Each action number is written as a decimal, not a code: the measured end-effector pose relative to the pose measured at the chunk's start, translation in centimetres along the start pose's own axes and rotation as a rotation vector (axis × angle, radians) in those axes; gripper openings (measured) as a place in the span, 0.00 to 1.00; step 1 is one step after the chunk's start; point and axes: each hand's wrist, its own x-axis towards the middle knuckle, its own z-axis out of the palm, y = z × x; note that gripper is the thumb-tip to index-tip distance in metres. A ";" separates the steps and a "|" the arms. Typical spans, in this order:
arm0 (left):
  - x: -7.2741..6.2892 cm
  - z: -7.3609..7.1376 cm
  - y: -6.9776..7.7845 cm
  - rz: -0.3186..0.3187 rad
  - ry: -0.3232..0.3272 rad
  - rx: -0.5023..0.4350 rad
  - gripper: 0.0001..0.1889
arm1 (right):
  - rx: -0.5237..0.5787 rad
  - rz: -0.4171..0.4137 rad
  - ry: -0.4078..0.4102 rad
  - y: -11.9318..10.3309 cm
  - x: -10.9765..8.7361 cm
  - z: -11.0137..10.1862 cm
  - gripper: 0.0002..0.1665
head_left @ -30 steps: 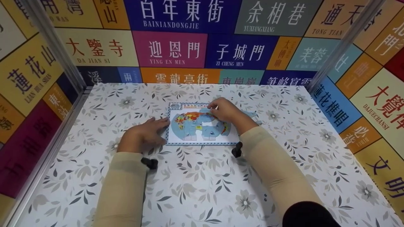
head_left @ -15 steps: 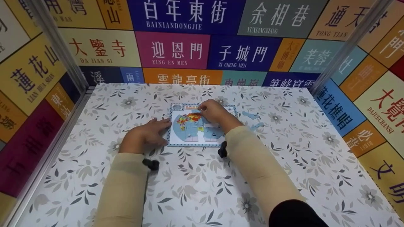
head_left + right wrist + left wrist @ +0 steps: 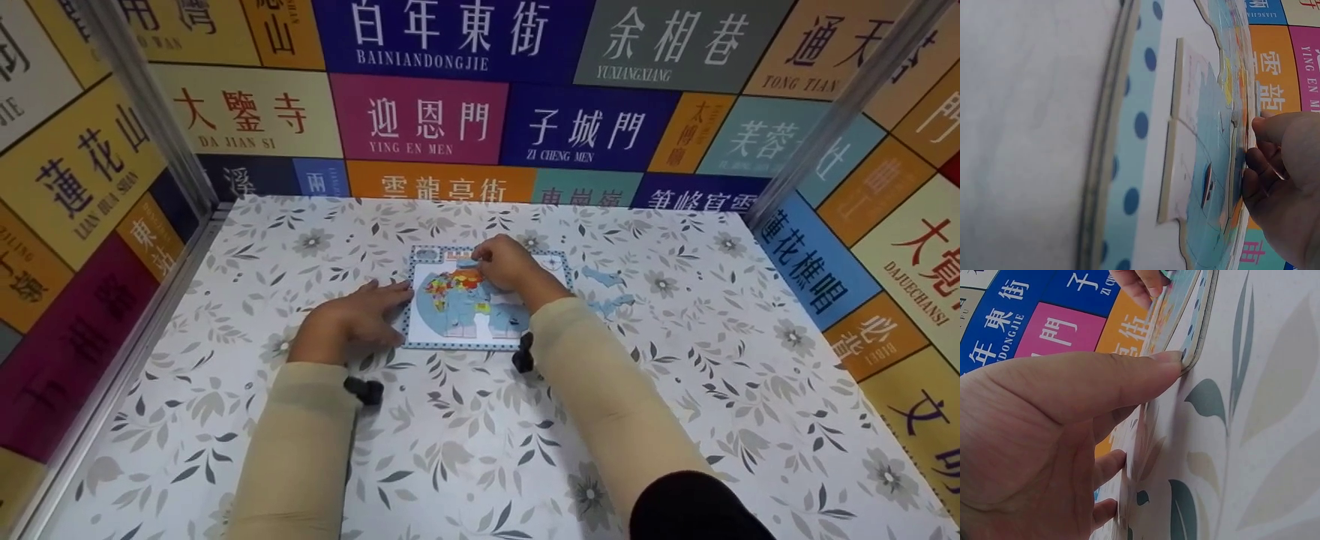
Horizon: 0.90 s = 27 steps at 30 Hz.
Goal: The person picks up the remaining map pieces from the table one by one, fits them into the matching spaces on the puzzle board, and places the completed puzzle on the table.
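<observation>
A world-map jigsaw board (image 3: 457,346) with a blue dotted border lies flat on the table, partly filled with coloured pieces. White gaps show at its lower middle and right of centre. My left hand (image 3: 367,315) lies at the board's left edge with fingers spread; in the left wrist view its thumb (image 3: 1129,379) touches the board's near corner. Over the upper middle of the map, my right hand (image 3: 506,264) pinches a light blue puzzle piece (image 3: 468,264) in curled fingers, which hide part of it. The right wrist view shows those fingers (image 3: 1261,174) low over the board's far side.
Two loose blue puzzle pieces lie right of the board, one farther back (image 3: 602,277) and one nearer (image 3: 613,304). The table (image 3: 465,465) wears a white leaf-and-flower cover. Walls with coloured name panels (image 3: 420,118) close off the back and both sides.
My right hand has moved left across the board with the puzzle piece, then nearly stopped over the upper middle. Both loose pieces show more fully now. My left hand stays at the board's left edge.
</observation>
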 end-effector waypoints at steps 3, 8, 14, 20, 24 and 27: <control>0.0 0.0 0.1 -0.010 -0.001 -0.013 0.49 | 0.005 0.025 -0.020 0.1 0.3 0.0 0.14; -0.1 0.0 0.0 0.014 -0.004 -0.002 0.49 | 0.026 0.052 -0.039 0.2 0.6 0.0 0.14; 0.0 -0.2 -0.1 0.039 -0.007 0.003 0.49 | 0.050 0.070 -0.031 0.3 0.8 -0.1 0.15; 0.1 -0.2 -0.1 0.010 -0.009 -0.017 0.49 | 0.063 0.055 -0.025 0.5 0.6 -0.2 0.15; 0.2 -0.1 -0.2 0.025 -0.011 -0.009 0.49 | 0.069 0.039 -0.029 0.7 0.6 -0.1 0.16; 0.2 0.0 -0.3 0.034 -0.008 0.000 0.49 | 0.066 0.030 -0.030 0.8 0.6 0.0 0.16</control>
